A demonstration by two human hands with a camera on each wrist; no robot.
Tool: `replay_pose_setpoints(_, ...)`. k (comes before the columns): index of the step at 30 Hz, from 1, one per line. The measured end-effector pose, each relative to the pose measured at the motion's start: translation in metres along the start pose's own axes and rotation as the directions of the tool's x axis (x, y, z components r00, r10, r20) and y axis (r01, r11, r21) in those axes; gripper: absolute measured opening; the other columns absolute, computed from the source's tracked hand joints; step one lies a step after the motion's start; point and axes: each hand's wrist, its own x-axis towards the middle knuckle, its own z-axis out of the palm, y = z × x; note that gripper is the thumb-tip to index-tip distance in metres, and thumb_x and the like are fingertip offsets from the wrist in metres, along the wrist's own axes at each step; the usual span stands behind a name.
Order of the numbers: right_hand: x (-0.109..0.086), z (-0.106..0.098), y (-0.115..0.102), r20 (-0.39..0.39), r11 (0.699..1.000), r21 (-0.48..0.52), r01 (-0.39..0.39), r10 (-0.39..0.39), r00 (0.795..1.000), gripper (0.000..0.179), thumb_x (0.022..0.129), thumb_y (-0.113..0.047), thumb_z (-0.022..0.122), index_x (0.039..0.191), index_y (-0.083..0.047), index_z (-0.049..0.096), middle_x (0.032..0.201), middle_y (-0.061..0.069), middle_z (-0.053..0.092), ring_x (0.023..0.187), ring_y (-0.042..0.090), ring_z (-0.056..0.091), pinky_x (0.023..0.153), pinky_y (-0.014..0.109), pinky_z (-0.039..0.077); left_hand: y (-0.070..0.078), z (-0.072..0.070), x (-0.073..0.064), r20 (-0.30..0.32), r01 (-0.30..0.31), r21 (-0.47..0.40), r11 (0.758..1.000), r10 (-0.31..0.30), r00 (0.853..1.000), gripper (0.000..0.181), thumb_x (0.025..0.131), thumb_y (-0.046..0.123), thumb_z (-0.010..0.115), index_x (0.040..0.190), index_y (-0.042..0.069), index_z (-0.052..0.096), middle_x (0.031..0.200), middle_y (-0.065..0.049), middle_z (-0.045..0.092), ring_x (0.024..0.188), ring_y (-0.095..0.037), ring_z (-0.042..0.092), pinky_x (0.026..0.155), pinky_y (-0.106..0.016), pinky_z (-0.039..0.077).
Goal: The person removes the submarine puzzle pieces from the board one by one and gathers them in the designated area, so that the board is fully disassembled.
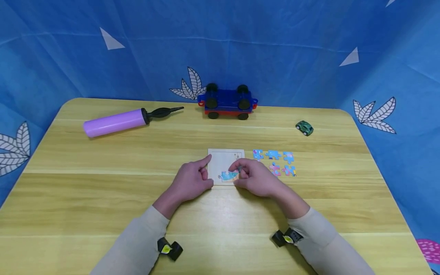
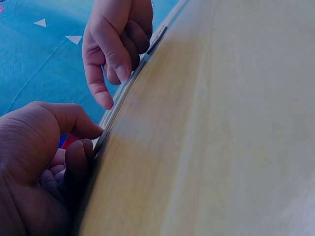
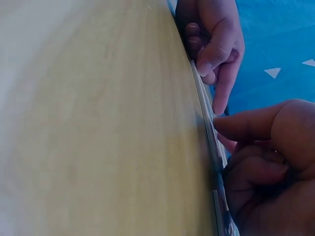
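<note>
A small white puzzle board (image 1: 218, 162) lies flat on the table, with joined blue and orange puzzle pieces (image 1: 227, 175) in its lower right part. My left hand (image 1: 190, 178) holds the board's left side, index finger near the upper edge and thumb at the lower corner. Over the right half of the board is my right hand (image 1: 258, 177); its index finger and thumb stand apart, with fingertips right at the joined pieces. The left wrist view shows the right hand (image 2: 115, 44) with its index finger pointing down. Part of the joined pieces is hidden under that hand.
Several loose puzzle pieces (image 1: 273, 154) lie right of the board, some partly behind the right hand. Farther back are a purple hand pump (image 1: 115, 123), an overturned blue and red toy vehicle (image 1: 227, 100) and a small green toy car (image 1: 304, 128). A blue cloth (image 1: 268, 61) hangs behind.
</note>
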Motion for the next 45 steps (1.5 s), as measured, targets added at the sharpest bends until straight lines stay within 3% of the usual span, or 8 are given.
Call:
replay_pose_setpoints(28,0.0034,0.0034,-0.0007,-0.03,0.999,-0.011,-0.035,0.035,0.999,0.021,0.086,0.002,0.073,0.104,-0.009,0.068,0.06,-0.004,0.034,0.054,0.014,0.034,0.072,0.036,0.04,-0.0021,0.0027,0.0003,-0.005,-0.017,0.016,1.0,0.017,1.0,0.077,0.078,0.011,0.075,0.148,0.003,0.046,0.068,0.004,0.055,0.052,-0.01,0.042,0.059,-0.031,0.04)
replay_pose_setpoints(38,0.0019,0.0042,0.0023,-0.039,1.0,0.023,0.018,-0.017,0.999,0.022,0.085,0.006,0.072,0.1,-0.008,0.064,0.062,-0.003,0.037,0.057,0.015,0.036,0.074,0.037,0.04,-0.0019,0.0026,0.0005,-0.006,-0.022,0.024,0.999,0.022,1.0,0.077,0.078,0.011,0.075,0.148,0.003,0.046,0.068,0.005,0.054,0.052,-0.009,0.041,0.058,-0.03,0.039)
replay_pose_setpoints(45,0.0012,0.0034,0.0017,-0.031,1.0,0.015,-0.011,0.011,0.999,0.024,0.086,0.002,0.073,0.106,-0.01,0.067,0.062,-0.003,0.039,0.057,0.014,0.038,0.072,0.037,0.04,-0.0002,0.0022,-0.0006,-0.001,-0.01,0.015,1.0,0.01,1.0,0.077,0.078,0.011,0.076,0.149,0.003,0.045,0.067,0.004,0.054,0.052,-0.011,0.042,0.057,-0.03,0.038)
